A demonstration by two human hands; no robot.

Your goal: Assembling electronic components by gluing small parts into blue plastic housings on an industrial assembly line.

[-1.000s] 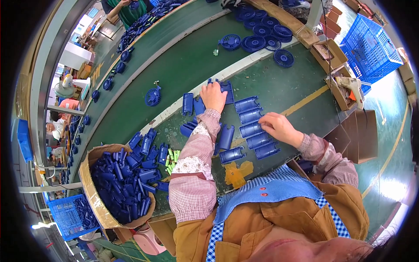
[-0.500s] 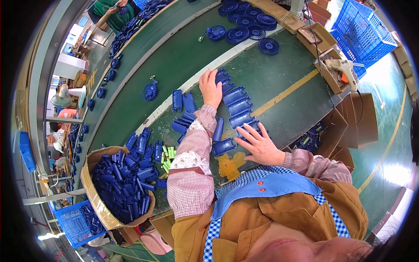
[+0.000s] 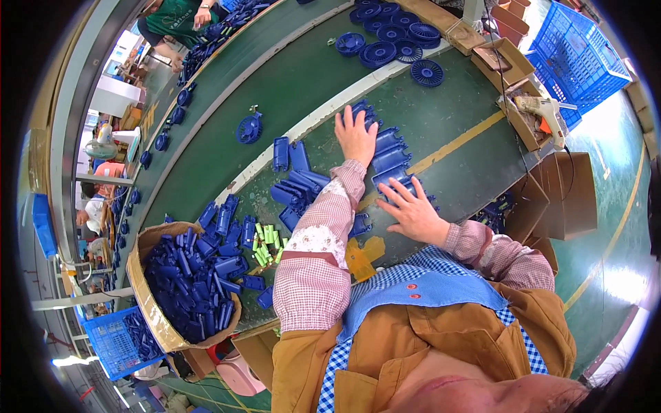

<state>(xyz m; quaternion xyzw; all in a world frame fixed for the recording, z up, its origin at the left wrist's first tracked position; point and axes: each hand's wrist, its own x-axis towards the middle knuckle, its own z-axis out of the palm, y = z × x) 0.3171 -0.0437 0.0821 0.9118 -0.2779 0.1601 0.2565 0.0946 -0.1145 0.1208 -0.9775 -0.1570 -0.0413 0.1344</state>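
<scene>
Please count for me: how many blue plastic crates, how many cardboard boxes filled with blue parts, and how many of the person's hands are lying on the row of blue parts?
Blue plastic crates: 2 (right crate, lower-left crate)
Filled cardboard box: 1
Hands on the row of blue parts: 2 (left hand, right hand)
Total: 5

A factory assembly line, apparently: long green conveyor belt (image 3: 289, 89), blue moulded plastic parts (image 3: 193, 282), blue crates (image 3: 571, 55).

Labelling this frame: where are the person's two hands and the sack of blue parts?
left hand (image 3: 355, 134), head view, back of hand.
right hand (image 3: 413, 212), head view, back of hand.
sack of blue parts (image 3: 140, 289), head view, brown rim.
</scene>
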